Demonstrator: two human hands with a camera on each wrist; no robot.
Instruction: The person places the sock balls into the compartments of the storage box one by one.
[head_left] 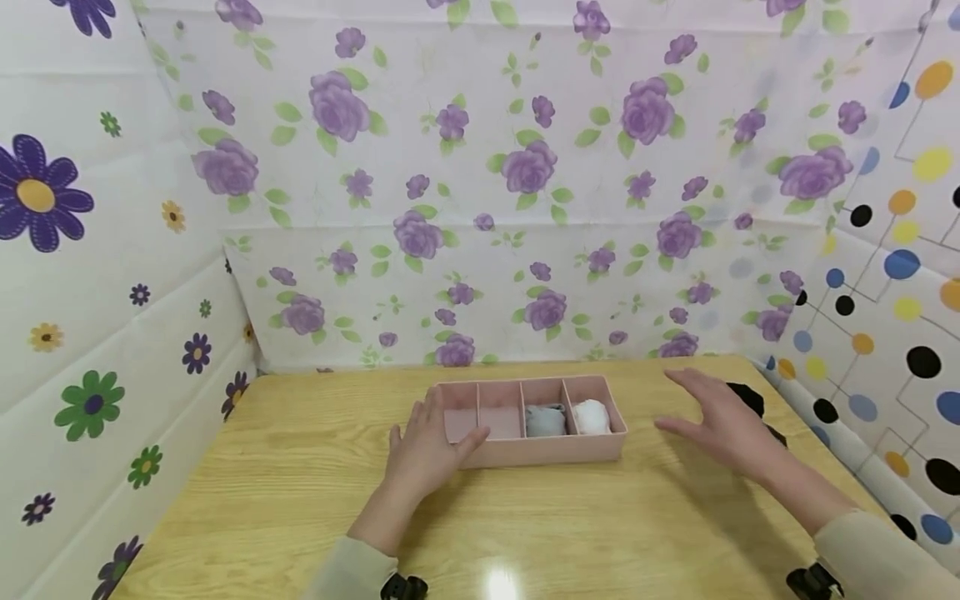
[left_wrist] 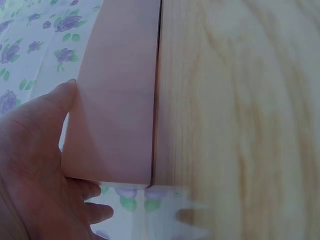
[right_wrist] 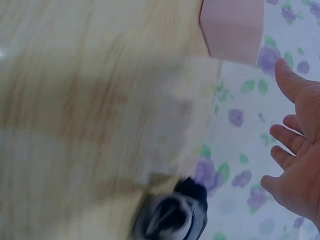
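Note:
A long pink storage box (head_left: 547,451) with a row of compartments stands at the middle of the table. Its two right compartments hold a grey cloth bundle (head_left: 545,421) and a white cloth bundle (head_left: 592,417); nothing shows in the two left ones. My left hand (head_left: 426,446) holds the box's left end, its thumb at the front rim and its fingers round the end wall. Off to the right, my right hand (head_left: 723,422) hovers with fingers spread, holding nothing. Beyond it lies a black cloth bundle (head_left: 747,398), partly hidden; the right wrist view shows this dark bundle (right_wrist: 172,215) rolled up.
The wooden table (head_left: 300,467) ends at a flower-printed cloth wall (head_left: 495,208) behind. A daisy-printed cloth (head_left: 97,333) closes off the left side, and a dotted cloth (head_left: 885,317) the right.

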